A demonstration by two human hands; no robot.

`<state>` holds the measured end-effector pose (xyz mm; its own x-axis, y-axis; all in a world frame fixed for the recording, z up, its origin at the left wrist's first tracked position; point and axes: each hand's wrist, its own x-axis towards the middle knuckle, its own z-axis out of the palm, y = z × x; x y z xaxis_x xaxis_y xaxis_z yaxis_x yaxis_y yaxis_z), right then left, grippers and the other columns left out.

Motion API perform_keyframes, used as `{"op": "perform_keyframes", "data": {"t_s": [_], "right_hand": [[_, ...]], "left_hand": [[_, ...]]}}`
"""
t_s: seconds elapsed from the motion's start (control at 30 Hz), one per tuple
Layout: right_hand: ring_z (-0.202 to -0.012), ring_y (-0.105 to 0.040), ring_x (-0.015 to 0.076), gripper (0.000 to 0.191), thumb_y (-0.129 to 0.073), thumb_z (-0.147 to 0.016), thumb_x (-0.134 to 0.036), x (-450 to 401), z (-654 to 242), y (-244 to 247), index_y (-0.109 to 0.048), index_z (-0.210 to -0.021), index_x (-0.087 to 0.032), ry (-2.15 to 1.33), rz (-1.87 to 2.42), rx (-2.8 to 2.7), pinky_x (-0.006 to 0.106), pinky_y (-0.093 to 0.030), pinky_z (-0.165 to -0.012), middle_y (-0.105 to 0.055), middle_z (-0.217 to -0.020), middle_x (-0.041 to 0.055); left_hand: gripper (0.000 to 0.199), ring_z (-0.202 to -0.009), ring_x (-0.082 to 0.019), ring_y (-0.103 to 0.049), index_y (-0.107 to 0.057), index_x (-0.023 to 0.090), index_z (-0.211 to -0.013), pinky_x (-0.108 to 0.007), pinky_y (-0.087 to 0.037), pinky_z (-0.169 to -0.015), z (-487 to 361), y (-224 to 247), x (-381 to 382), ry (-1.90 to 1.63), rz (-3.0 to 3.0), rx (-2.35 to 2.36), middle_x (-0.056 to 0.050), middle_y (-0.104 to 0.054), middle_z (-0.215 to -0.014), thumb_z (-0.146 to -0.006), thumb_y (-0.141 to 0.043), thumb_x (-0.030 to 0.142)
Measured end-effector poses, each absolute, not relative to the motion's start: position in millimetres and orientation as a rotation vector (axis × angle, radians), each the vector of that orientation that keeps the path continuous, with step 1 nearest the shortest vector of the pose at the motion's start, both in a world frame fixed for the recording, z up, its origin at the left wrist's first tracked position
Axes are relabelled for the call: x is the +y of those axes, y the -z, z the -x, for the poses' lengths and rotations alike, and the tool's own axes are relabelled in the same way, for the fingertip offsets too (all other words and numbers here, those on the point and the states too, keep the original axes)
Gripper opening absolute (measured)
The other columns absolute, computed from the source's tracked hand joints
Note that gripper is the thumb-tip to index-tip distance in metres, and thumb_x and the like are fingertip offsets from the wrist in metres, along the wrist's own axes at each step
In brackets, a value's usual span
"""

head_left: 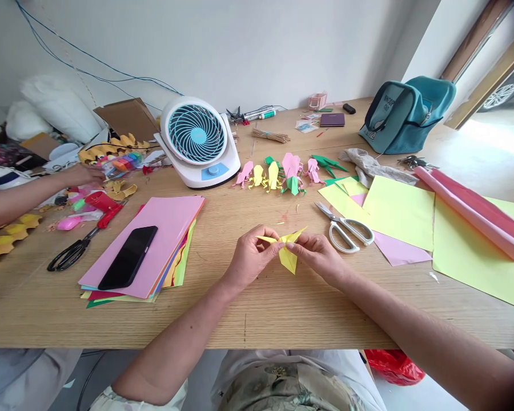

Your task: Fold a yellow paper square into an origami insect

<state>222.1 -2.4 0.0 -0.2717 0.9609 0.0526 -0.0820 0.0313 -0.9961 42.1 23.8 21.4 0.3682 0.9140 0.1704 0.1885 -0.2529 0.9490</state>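
Note:
A small folded yellow paper figure (288,261) is held between my two hands over the table. Two pointed flaps spread out to its sides and a broader point hangs down toward me. My left hand (255,251) pinches its left part between thumb and fingers. On the other side, my right hand (319,256) grips it the same way, thumbs nearly meeting at the middle. White-handled scissors (346,228) lie just beyond my right hand. Farther back stands a group of finished origami figures, among them a pink one (291,165) and a yellow one (273,175).
Left of me, a black phone (128,258) rests on a stack of coloured paper (171,214). A white fan (197,140) stands behind. Yellow sheets (398,211) and a red-pink roll (475,214) lie right, near a teal bag (405,117). Another person's arm (34,191) reaches in from the left.

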Motion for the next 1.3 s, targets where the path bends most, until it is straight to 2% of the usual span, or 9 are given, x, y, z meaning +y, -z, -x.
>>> {"op": "perform_keyframes", "data": {"t_s": [0.37, 0.53, 0.7, 0.93, 1.03, 1.3], "right_hand": [[-0.063, -0.053, 0.0132, 0.038, -0.074, -0.074, -0.053, -3.5, -220.5, -8.6, -0.073, -0.079, -0.016, -1.372, 1.003, -1.351, 0.026, -0.040, -0.059, -0.065, -0.070, 0.0010], [-0.066, -0.055, 0.0153, 0.039, -0.071, -0.076, -0.056, -5.3, -221.5, -10.9, -0.073, -0.080, -0.017, -1.342, 1.015, -1.386, 0.027, -0.041, -0.061, -0.066, -0.071, 0.0018], [-0.067, -0.056, 0.0155, 0.043, -0.067, -0.078, -0.059, -3.5, -218.4, -5.2, -0.069, -0.082, -0.016, -1.338, 0.996, -1.393, 0.027, -0.042, -0.061, -0.065, -0.073, 0.0024], [-0.061, -0.052, 0.0126, 0.041, -0.076, -0.070, -0.055, -1.2, -212.6, 3.0, -0.060, -0.076, -0.017, -1.350, 0.981, -1.331, 0.026, -0.041, -0.056, -0.058, -0.066, -0.0015], [-0.063, -0.054, 0.0134, 0.043, -0.075, -0.071, -0.057, -2.5, -213.3, -2.4, -0.062, -0.079, -0.017, -1.354, 0.990, -1.347, 0.026, -0.042, -0.057, -0.062, -0.070, 0.0005], [-0.063, -0.055, 0.0133, 0.044, -0.076, -0.069, -0.057, -4.0, -213.6, -11.1, -0.066, -0.077, -0.016, -1.368, 0.984, -1.342, 0.026, -0.043, -0.058, -0.064, -0.069, 0.0012]], "left_hand": [[0.034, -0.055, -0.008, -0.046, -0.068, 0.014, -0.069, -0.019, -0.039, -0.049, -33.9, -24.1, 35.3, -0.886, -1.448, 0.876, 0.001, -0.059, -0.063, -0.066, -0.082, 0.045], [0.036, -0.051, -0.006, -0.041, -0.067, 0.014, -0.065, -0.019, -0.035, -0.048, -33.6, -26.6, 36.2, -0.913, -1.502, 0.881, 0.001, -0.057, -0.058, -0.069, -0.079, 0.048], [0.034, -0.057, -0.009, -0.049, -0.067, 0.014, -0.065, -0.020, -0.039, -0.054, -36.5, -25.4, 32.5, -1.041, -1.676, 0.951, 0.000, -0.060, -0.062, -0.072, -0.077, 0.045], [0.030, -0.057, -0.008, -0.051, -0.071, 0.014, -0.068, -0.019, -0.039, -0.053, -37.9, -17.2, 31.9, -1.023, -1.654, 0.947, -0.001, -0.064, -0.065, -0.073, -0.078, 0.043], [0.039, -0.052, -0.008, -0.049, -0.074, 0.014, -0.073, -0.020, -0.039, -0.049, -33.8, -20.7, 35.2, -0.927, -1.640, 0.879, -0.002, -0.065, -0.065, -0.078, -0.071, 0.052], [0.060, -0.059, -0.013, -0.059, -0.075, 0.013, -0.079, -0.022, -0.045, -0.053, -26.0, -29.4, 37.6, -0.872, -1.605, 0.817, -0.007, -0.067, -0.065, -0.087, -0.050, 0.066]]}}
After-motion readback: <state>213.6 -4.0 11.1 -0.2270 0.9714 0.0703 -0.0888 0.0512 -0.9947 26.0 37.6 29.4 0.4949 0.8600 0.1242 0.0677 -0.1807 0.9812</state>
